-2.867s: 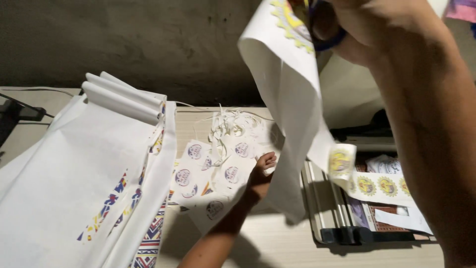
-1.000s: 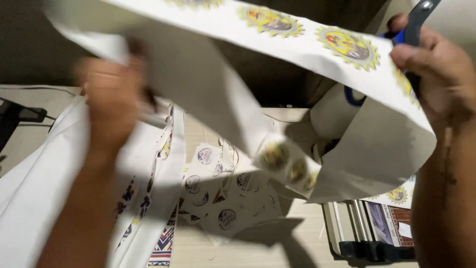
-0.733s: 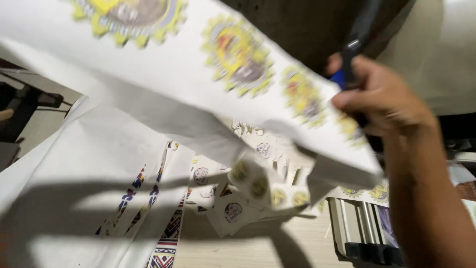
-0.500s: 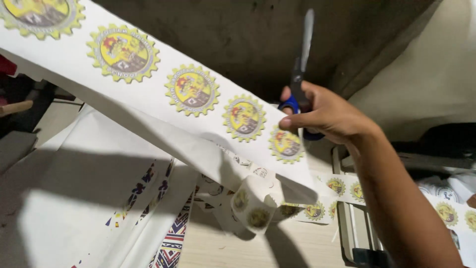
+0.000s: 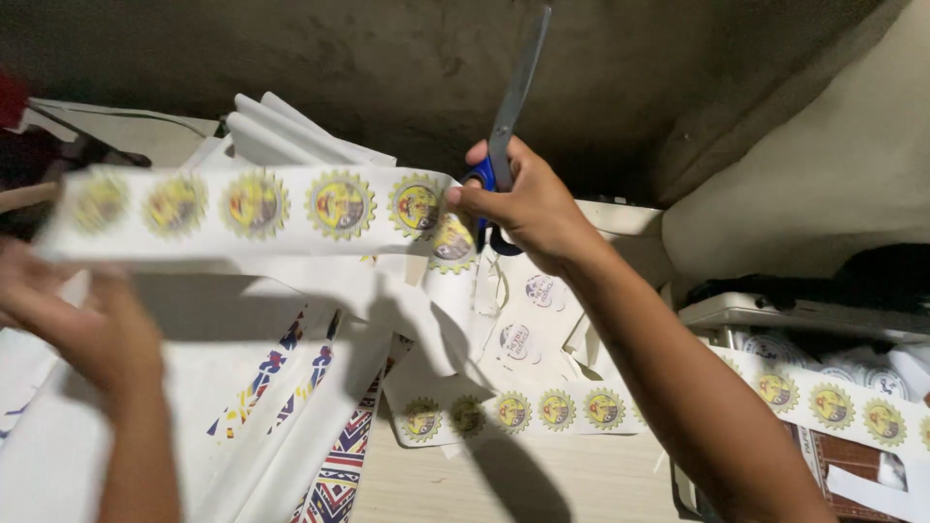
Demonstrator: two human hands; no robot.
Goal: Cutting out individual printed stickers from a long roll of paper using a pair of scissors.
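A person's right hand (image 5: 528, 203) is gripping a pair of scissors (image 5: 509, 126) with blue handles, the fingers closed through and around the loops while the grey blades are pointing up toward the dark far wall (image 5: 387, 68). The same hand's thumb and fingertips are pinching the right end of a long white paper strip (image 5: 257, 208), which is stretching across the left half of the scene above the table. The strip is carrying a row of round yellow badge stickers with toothed edges.

At the near left, the left hand (image 5: 82, 324) is appearing blurred just below the strip's left end; whether it is closed on the paper cannot be told.

Below the raised strip, large white sheets (image 5: 174, 387) with bands of coloured geometric pattern are lying across the left side of the pale wooden table (image 5: 465, 484). Rolled white paper (image 5: 281, 131) is resting at the far edge of these sheets. Near the middle of the table, a shorter strip of yellow stickers (image 5: 513, 412) is lying flat, just in front of a heap of white offcuts (image 5: 523, 320) printed with small round purple marks. At the right, another sticker strip (image 5: 833, 402) is draping over a stack of items beside a grey tray (image 5: 804, 315), well apart from the raised strip.
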